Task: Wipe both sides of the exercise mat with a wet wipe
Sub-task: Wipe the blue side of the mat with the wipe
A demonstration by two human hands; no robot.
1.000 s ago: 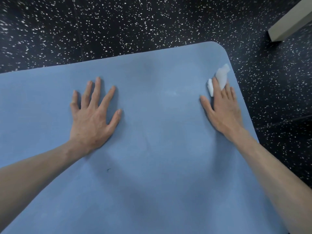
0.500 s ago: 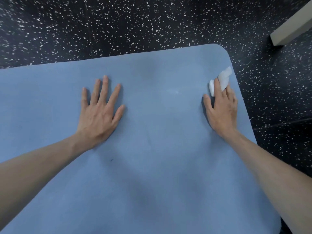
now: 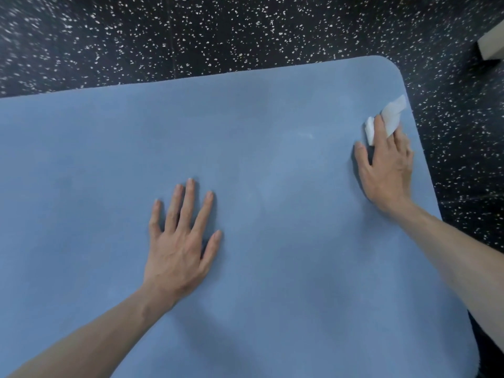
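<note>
We are kneeling over the blue exercise mat (image 3: pixel 245 148), which lies flat on the dark speckled floor (image 3: pixel 218 31). We can see its far edge and its round far right corner.

Our left hand (image 3: pixel 180 241) is open, with the fingers spread wide and the palm flat on the mat. It holds nothing. We think it is there to press the mat down so it does not slide or bunch up while the other hand rubs. It may also help hold us up as we lean forward.

Our right hand (image 3: pixel 387 165) is pressed down near the right edge of the mat, close to the round corner. Its fingers lie on top of the white wet wipe (image 3: pixel 392 115) and push it onto the mat. The hand is not a fist; the fingers are stretched out over the wipe. Part of the wipe pokes out past the fingertips toward the corner, and a small bit shows beside the pointer finger. The thumb sticks out to the side and touches the mat.

The wipe sits right under and just ahead of the right hand, and well apart from the left hand. We think flat fingers press more of the wipe onto the mat, so it cleans a wider strip.

It looks like we are wiping the top side near the edge. The other side has yet to be turned up. A pale block (image 3: pixel 491 47) sits on the floor far off to the right.
</note>
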